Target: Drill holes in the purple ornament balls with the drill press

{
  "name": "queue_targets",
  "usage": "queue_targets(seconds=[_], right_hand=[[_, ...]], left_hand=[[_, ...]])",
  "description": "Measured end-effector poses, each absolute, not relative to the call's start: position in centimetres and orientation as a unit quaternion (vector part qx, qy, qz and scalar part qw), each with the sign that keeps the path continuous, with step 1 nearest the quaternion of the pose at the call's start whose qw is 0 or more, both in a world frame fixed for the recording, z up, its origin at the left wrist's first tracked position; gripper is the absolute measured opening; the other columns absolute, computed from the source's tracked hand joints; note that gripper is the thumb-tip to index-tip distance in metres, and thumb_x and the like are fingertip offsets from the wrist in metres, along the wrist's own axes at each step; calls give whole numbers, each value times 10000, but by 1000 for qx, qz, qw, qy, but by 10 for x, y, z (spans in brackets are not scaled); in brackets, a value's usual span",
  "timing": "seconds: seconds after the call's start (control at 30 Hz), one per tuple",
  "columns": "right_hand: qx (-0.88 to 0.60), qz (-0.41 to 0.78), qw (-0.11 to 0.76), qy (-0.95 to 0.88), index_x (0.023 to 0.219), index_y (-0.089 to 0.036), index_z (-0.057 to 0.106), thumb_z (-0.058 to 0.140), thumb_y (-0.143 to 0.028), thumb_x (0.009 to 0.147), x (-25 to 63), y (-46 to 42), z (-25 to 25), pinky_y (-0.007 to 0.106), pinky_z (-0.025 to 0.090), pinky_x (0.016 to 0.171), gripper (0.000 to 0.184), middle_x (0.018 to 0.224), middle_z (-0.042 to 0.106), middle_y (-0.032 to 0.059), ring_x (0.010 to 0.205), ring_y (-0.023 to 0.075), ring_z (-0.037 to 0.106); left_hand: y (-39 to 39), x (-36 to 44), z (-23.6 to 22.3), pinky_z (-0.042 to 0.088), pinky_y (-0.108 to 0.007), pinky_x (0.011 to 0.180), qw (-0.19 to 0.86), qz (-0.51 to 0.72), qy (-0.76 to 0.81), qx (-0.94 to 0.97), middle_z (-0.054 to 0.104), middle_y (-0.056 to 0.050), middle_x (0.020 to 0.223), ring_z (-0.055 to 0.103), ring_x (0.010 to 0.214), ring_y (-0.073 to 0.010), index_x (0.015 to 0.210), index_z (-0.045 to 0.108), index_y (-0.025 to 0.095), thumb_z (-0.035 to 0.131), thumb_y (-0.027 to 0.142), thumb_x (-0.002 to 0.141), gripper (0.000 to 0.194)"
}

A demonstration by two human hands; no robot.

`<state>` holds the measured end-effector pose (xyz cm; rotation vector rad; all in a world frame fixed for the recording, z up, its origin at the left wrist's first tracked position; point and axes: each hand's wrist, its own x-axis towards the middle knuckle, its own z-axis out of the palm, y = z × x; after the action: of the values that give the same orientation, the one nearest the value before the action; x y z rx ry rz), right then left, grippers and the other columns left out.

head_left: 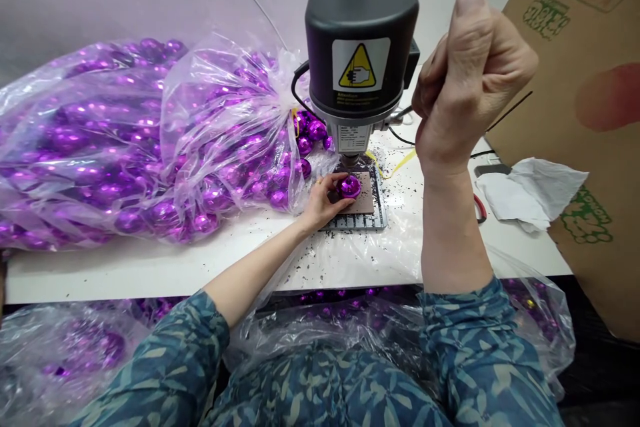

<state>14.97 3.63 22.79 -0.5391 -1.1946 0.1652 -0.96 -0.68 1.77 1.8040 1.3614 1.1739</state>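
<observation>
My left hand [323, 199] rests on the white table and pinches a shiny purple ball [349, 186] on the small plate [367, 210] of a bench drill press [361, 47], right under its bit. My right hand [467, 77] is raised beside the machine's black head, fingers wrapped in a fist round a thin dark lever [510, 110] that sticks out to the right.
A large clear plastic bag [140, 140] full of purple balls lies on the table's left. A cardboard box [590, 113] stands on the right, crumpled white paper [530, 193] beside it. Dark shavings litter the table. More bagged purple balls [345, 300] lie on my lap.
</observation>
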Motion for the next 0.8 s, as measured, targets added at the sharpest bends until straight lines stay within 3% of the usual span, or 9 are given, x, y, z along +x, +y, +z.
queue_targets(seconds=[0.33, 0.47, 0.63, 0.8], right_hand=[[-299, 41, 777, -553, 559, -249, 294, 371, -879, 849, 148, 30, 224, 344, 395, 512, 697, 482, 354, -37, 408, 98, 312], [-281, 60, 793, -537, 531, -243, 296, 388, -884, 885, 148, 16, 214, 341, 339, 486, 738, 455, 313, -42, 398, 80, 312], [-274, 80, 800, -528, 519, -225, 291, 518, -783, 942, 150, 2, 197, 343, 278, 464, 735, 455, 308, -35, 404, 77, 314], [-247, 58, 820, -513, 507, -222, 264, 581, -704, 969, 151, 6, 184, 335, 232, 426, 739, 440, 213, -37, 388, 76, 247]], left_hand=[[-7, -8, 14, 526, -444, 985, 293, 445, 517, 670, 734, -89, 1171, 645, 1061, -271, 1315, 702, 242, 939, 362, 804, 576], [-7, -8, 14, 532, -434, 975, 299, 449, 516, 665, 729, -88, 1165, 657, 1067, -270, 1313, 696, 235, 946, 350, 797, 585], [-7, -8, 15, 532, -450, 992, 291, 441, 521, 671, 741, -88, 1166, 662, 1070, -278, 1324, 688, 235, 939, 350, 802, 591], [-7, -8, 14, 521, -447, 1002, 295, 451, 512, 669, 738, -85, 1188, 656, 1067, -276, 1311, 687, 244, 939, 359, 802, 580]])
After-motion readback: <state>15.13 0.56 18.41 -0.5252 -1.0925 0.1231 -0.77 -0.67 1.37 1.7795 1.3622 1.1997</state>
